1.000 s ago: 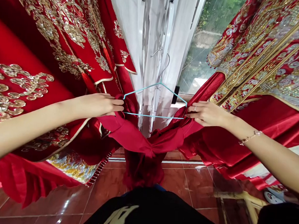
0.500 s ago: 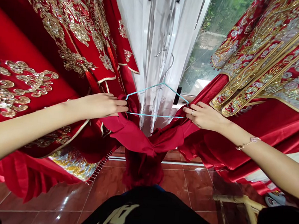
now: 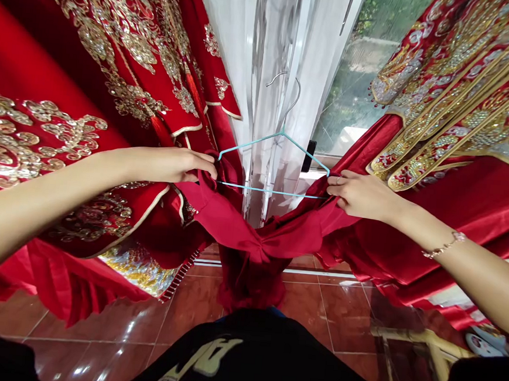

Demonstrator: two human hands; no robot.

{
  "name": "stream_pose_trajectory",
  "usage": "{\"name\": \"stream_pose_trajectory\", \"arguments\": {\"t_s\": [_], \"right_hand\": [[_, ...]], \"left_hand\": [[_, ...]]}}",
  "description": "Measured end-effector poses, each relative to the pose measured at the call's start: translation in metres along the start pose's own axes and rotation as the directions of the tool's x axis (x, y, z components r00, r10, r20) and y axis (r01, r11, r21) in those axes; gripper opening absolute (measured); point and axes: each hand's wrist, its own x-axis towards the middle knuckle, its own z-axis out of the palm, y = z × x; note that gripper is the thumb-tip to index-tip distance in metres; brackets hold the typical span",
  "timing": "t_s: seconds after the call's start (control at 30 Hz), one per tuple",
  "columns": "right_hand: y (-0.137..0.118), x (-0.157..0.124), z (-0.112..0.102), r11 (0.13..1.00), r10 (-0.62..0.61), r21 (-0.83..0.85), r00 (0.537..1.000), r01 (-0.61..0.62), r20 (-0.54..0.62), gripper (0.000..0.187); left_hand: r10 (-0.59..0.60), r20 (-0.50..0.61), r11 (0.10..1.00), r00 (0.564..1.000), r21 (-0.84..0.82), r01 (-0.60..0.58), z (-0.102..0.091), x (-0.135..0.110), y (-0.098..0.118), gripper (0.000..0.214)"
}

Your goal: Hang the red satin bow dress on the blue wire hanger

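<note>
A light blue wire hanger (image 3: 275,145) with a silver hook hangs in mid-air in front of a white curtain. A plain dark red garment (image 3: 250,243) droops from both of its ends down towards the floor. My left hand (image 3: 181,164) is closed on the red cloth at the hanger's left end. My right hand (image 3: 360,194), with a ring and a bracelet on the wrist, pinches the cloth at the hanger's right end.
Red robes with gold embroidery (image 3: 90,95) hang close on the left and another (image 3: 464,101) on the right. A white curtain (image 3: 277,69) and a window (image 3: 351,86) are straight ahead. The floor is glossy red tile (image 3: 324,313). A pale wooden stool frame (image 3: 418,350) stands low on the right.
Both hands and the hanger have risen a little in view. The left hand has curled tighter on the cloth at the hanger's end.
</note>
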Motion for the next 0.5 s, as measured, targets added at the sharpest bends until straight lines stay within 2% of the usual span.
{"name": "stream_pose_trajectory", "arguments": {"t_s": [0.1, 0.23, 0.33, 0.5], "right_hand": [[-0.001, -0.004, -0.003, 0.996, 0.015, 0.088, 0.998, -0.01, -0.059, 0.026], [0.003, -0.008, -0.01, 0.976, 0.061, 0.214, 0.997, -0.048, -0.054, 0.026], [0.013, -0.014, -0.011, 0.948, 0.127, 0.298, 0.992, -0.114, -0.024, 0.024], [0.019, -0.025, -0.004, 0.938, 0.191, 0.298, 0.981, -0.176, -0.024, 0.02]], "left_hand": [[0.047, 0.107, 0.998, 0.993, -0.047, -0.042, 0.002, 0.005, -0.008, 0.053], [0.085, 0.113, 0.995, 0.99, -0.054, -0.079, 0.005, 0.005, -0.022, 0.044], [0.11, 0.078, 0.99, 0.991, -0.094, -0.103, 0.008, 0.0, -0.03, 0.036], [0.032, 0.071, 0.999, 0.997, -0.008, -0.032, 0.011, -0.006, -0.026, 0.039]]}}
